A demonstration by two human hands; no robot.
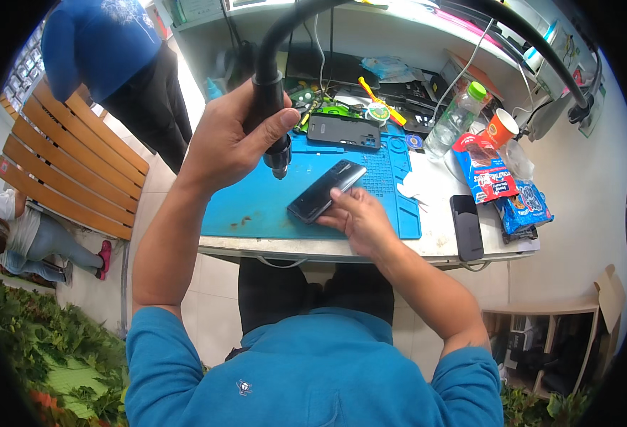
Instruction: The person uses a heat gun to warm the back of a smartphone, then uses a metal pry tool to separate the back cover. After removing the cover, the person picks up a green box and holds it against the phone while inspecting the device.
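My left hand [221, 142] is wrapped round the black handle of a hot air gun [267, 96], its metal nozzle pointing down over the mat. A thick black hose runs up from the handle. Lower and to the right, my right hand [360, 217] grips a dark, glossy smartphone [322, 192] by its near right edge, thumb on top. The phone is tilted above the blue work mat [246, 213], a little apart from the nozzle. Farther back on the mat lies a black phone case or frame with camera openings [343, 132]. Behind my left hand, part of the bench is hidden.
Tools, including a yellow screwdriver [381, 99], clutter the back. At right stand a green-capped bottle [456, 121], an orange paper cup [500, 128], snack packets [486, 169] and another phone [466, 228]. A person in blue [107, 50] stands beside a wooden bench [71, 156]; another person sits lower left.
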